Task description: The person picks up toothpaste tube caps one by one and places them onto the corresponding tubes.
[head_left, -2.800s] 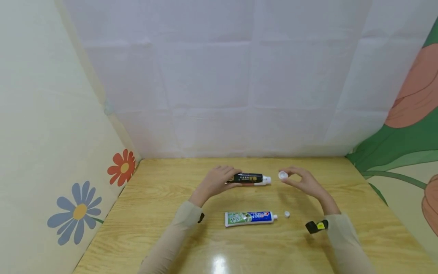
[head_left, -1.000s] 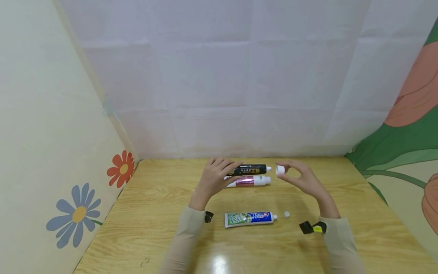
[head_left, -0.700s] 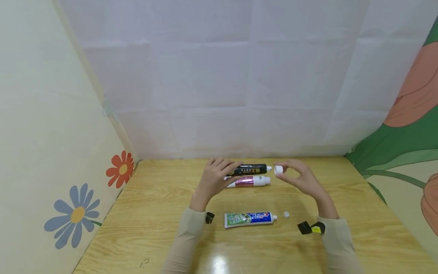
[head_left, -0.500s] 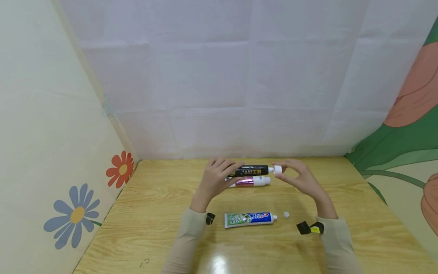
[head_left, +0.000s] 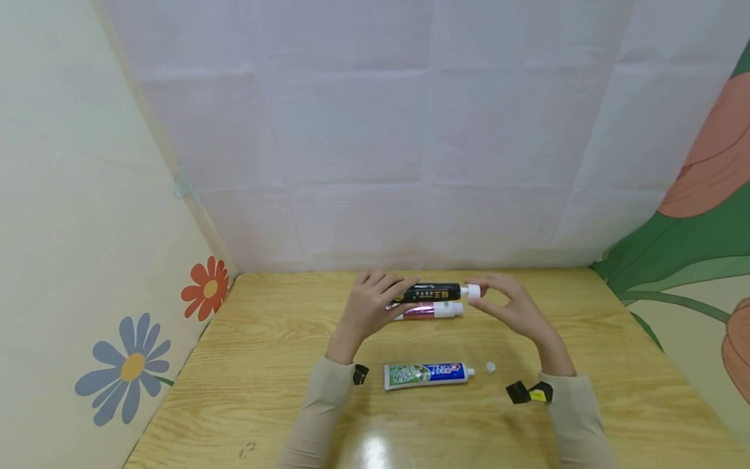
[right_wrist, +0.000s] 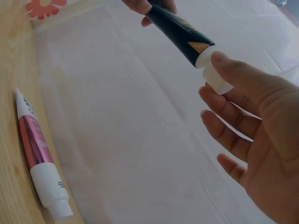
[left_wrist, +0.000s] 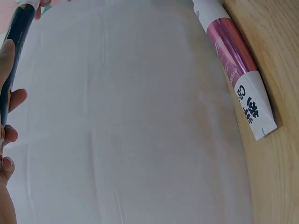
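My left hand (head_left: 370,309) grips a black toothpaste tube (head_left: 436,292), held level above the table with its nozzle pointing right. Between thumb and fingertips, my right hand (head_left: 518,314) pinches a white cap (head_left: 474,291) at the nozzle end. In the right wrist view the cap (right_wrist: 217,81) meets the tube's white neck, slightly tilted; whether it is threaded on cannot be told. The other fingers of that hand are spread apart. The tube's tail is hidden by the left hand in the head view.
A pink and white toothpaste tube (head_left: 430,310), capped, lies behind on the wooden table (head_left: 281,391). Nearer lies a green and blue toothpaste tube (head_left: 424,376), uncapped, with a small white cap (head_left: 490,367) beside its nozzle. A white cloth (head_left: 357,143) hangs at the back.
The black tube has been raised, uncovering the pink tube. My right hand has turned the cap toward the nozzle and moved it left until it meets the tube's end.
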Demonstrator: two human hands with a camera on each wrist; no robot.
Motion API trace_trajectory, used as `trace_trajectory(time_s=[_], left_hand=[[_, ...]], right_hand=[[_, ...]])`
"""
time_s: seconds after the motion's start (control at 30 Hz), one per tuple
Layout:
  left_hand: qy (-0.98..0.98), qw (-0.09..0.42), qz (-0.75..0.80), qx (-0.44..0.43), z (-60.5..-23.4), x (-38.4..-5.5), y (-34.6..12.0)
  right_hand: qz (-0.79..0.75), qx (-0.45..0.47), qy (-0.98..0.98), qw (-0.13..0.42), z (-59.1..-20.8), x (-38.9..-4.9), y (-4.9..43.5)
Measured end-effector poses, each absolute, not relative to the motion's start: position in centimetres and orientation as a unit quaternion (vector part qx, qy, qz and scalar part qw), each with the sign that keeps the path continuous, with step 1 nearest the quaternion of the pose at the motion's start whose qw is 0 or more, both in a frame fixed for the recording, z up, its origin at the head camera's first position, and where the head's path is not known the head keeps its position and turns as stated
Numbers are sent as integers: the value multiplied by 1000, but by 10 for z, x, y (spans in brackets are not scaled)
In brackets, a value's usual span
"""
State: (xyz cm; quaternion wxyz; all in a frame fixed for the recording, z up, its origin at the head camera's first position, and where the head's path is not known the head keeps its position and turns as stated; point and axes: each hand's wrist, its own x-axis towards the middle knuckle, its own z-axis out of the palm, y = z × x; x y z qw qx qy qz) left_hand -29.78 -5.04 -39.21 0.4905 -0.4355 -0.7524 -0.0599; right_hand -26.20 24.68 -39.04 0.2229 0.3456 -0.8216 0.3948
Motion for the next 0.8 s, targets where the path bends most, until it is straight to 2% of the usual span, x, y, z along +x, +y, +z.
trace_trajectory(time_s=[0.4,0.67,0.8], left_hand=[[-752,491,-57,-436,-393,-296,-49],[-753,491,-51,-435,-391,-293,-46],[-754,487,-46,-438,-392,-293,-46]], right_hand=[[392,353,-821,221,-388,-261,243],[393,358,-820,212,-366,-241,234],[390,355,-825,203,-374,-246,238]])
